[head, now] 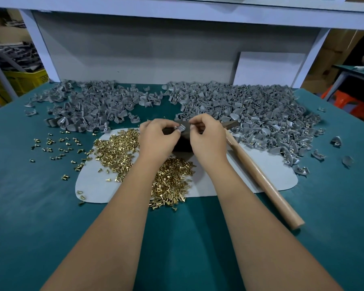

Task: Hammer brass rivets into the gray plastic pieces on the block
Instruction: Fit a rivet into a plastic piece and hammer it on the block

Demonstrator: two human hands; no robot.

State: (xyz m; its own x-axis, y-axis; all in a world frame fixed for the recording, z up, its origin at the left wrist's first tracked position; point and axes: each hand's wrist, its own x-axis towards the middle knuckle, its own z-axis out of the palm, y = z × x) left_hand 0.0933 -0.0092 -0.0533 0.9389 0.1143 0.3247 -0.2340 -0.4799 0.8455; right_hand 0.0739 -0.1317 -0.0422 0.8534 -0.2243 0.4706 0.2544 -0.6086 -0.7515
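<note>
Both hands meet over the block (182,143): left hand (158,137) pinches a gray piece (180,128), right hand (207,136) fingers curled at it, rivet unseen. Hammer (261,173) lies at 3 o'clock. Risk: loose rivet tilts, drops into the pile (170,177).

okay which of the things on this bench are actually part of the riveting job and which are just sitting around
In the job: gray plastic piece pinched by left hand and right hand, dark block, brass rivets, hammer, gray piece piles.
Lying about: yellow crate, white board.
</note>
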